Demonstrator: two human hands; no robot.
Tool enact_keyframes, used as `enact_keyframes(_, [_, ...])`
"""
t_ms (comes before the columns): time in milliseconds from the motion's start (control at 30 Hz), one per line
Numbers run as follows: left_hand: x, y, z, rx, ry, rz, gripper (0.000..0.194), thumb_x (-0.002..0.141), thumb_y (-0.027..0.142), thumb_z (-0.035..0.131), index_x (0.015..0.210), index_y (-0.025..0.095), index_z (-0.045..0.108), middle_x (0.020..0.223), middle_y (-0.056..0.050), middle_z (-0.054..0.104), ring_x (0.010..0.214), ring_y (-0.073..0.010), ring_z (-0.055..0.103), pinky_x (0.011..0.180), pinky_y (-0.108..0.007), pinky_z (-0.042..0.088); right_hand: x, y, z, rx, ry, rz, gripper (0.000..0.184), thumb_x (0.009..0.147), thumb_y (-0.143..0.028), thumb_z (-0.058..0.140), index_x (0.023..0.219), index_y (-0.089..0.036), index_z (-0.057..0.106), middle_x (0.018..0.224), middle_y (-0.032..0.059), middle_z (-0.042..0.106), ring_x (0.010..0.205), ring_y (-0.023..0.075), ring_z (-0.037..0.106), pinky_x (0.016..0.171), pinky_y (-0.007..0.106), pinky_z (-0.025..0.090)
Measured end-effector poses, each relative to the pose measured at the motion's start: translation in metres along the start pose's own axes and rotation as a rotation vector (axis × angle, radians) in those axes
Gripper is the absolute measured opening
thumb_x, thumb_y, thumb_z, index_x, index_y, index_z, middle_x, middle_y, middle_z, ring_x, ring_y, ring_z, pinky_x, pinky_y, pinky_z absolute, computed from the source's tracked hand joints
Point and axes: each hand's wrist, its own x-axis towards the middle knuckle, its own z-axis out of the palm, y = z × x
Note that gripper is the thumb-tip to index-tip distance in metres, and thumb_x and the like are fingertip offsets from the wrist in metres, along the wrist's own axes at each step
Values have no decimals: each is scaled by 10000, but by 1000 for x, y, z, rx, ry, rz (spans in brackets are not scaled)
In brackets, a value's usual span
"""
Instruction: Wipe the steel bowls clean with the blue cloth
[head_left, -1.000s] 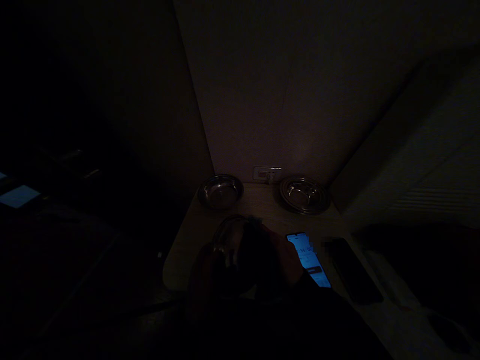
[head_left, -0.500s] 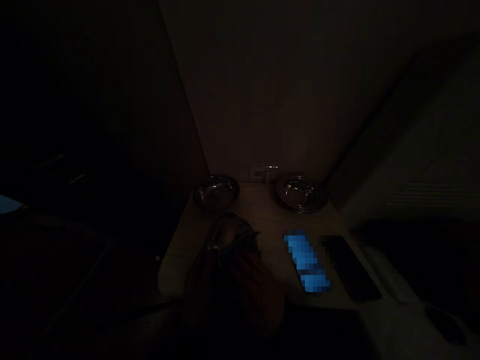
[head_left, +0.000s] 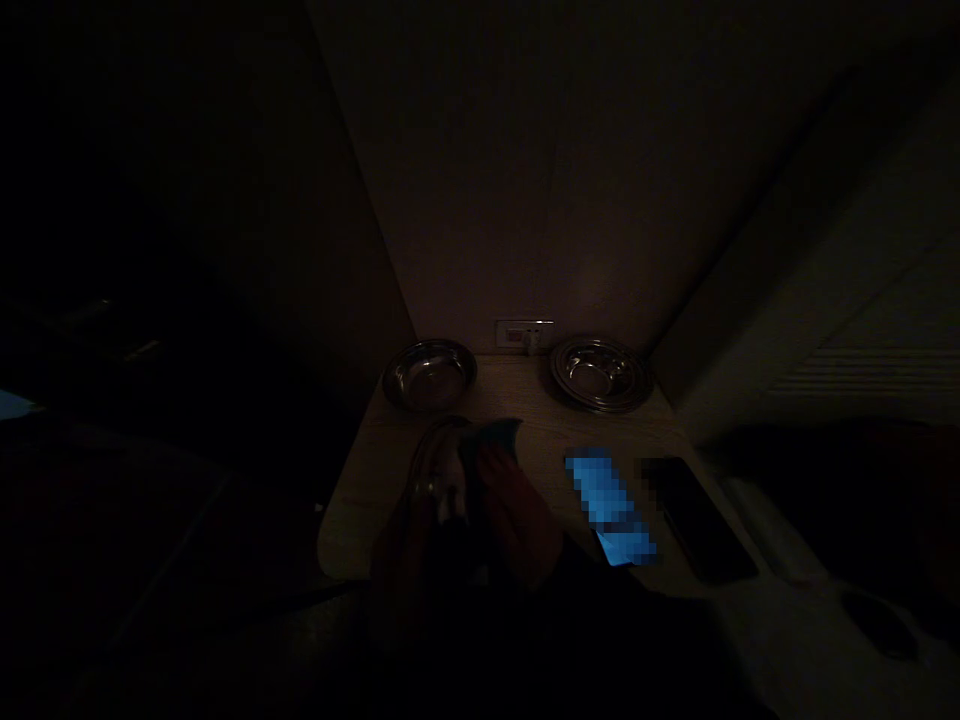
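Observation:
A shiny metal bowl [head_left: 437,462] is held tilted over the near part of the small wooden table. My left hand [head_left: 401,545] grips its lower left rim; the fingers are dim but look closed round the edge. In my right hand [head_left: 517,510] is a blue-green cloth [head_left: 504,436], pressed against the right side of the bowl. Darkness hides the bowl's lower part and most of the cloth.
Behind stand a metal bowl [head_left: 430,377] on the left and stacked metal dishes [head_left: 600,375] on the right. A lit phone [head_left: 611,510] and a dark phone [head_left: 709,520] lie to the right. A wall socket [head_left: 523,334] is at the back.
My right hand with the cloth has moved up and outward to the bowl's right rim, uncovering more of the inside. My left hand stays at the bowl. The view has shifted slightly.

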Motion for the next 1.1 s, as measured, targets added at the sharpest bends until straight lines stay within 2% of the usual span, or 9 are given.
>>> enact_keyframes(100, [-4, 2, 0, 7, -2, -1, 393, 846, 466, 544, 1076, 164, 648, 1112, -106, 671, 1040, -221, 618, 895, -380, 486, 9, 3, -3, -7, 32, 33, 449, 978, -277, 333, 1421, -218, 372, 1419, 82, 439, 1335, 238, 371, 1073, 482, 385])
enact_keyframes(300, [-9, 1, 6, 6, 12, -33, 422, 831, 438, 540, 1143, 178, 653, 1122, -70, 686, 1088, -269, 605, 907, -334, 483, -7, -16, -8, -59, 29, -133, 477, 948, -223, 408, 1422, -254, 367, 1421, 52, 443, 1355, 242, 337, 1046, 476, 418])
enact_keyframes(500, [-10, 2, 8, 0, -30, -45, 433, 817, 406, 559, 1172, 174, 646, 1175, -72, 665, 1122, -275, 591, 933, -335, 473, 19, -15, -19, -18, 35, -21, 418, 967, -251, 356, 1370, -227, 461, 1381, 66, 499, 1329, 230, 386, 1064, 470, 397])
enact_keyframes(667, [-11, -5, 4, 5, -26, -59, 415, 790, 426, 584, 1109, 178, 678, 1099, -81, 697, 1071, -293, 617, 883, -347, 501, 14, -16, -20, -9, -14, -122, 424, 949, -248, 399, 1368, -246, 464, 1378, 47, 502, 1353, 237, 344, 1068, 482, 386])
enact_keyframes(833, [-17, -12, 6, 12, -4, -48, 396, 761, 432, 624, 1064, 187, 693, 1071, -101, 701, 1080, -318, 604, 891, -388, 487, 33, -3, -26, 31, 2, 44, 398, 965, -267, 348, 1321, -244, 524, 1308, 65, 572, 1245, 210, 497, 1047, 437, 422])
enact_keyframes(900, [-18, -12, 6, -1, -21, -35, 391, 776, 440, 617, 1079, 203, 684, 1062, -87, 702, 1075, -304, 607, 885, -389, 489, 30, -9, -27, 15, -7, 15, 400, 962, -264, 362, 1330, -230, 515, 1323, 72, 558, 1271, 216, 467, 1049, 438, 419])
enact_keyframes(1000, [-18, -10, 5, -17, -54, -17, 387, 844, 441, 560, 1121, 182, 637, 1105, -81, 669, 1017, -241, 626, 880, -408, 494, 20, -21, -27, -3, -49, -130, 405, 945, -244, 408, 1337, -223, 507, 1359, 60, 524, 1351, 237, 347, 1067, 464, 391])
enact_keyframes(1033, [-18, -9, 6, -18, -55, -10, 386, 863, 432, 544, 1135, 168, 616, 1127, -83, 649, 1008, -225, 622, 880, -416, 493, 20, -22, -27, -2, -64, -164, 401, 943, -246, 413, 1330, -226, 514, 1353, 57, 531, 1347, 236, 354, 1067, 464, 392])
enact_keyframes(1100, [-19, -8, 7, -16, -44, 4, 371, 883, 402, 529, 1154, 154, 586, 1161, -85, 611, 1014, -212, 603, 878, -422, 492, 26, -17, -28, 6, -69, -127, 389, 954, -261, 384, 1309, -220, 537, 1332, 61, 551, 1319, 231, 401, 1065, 462, 393])
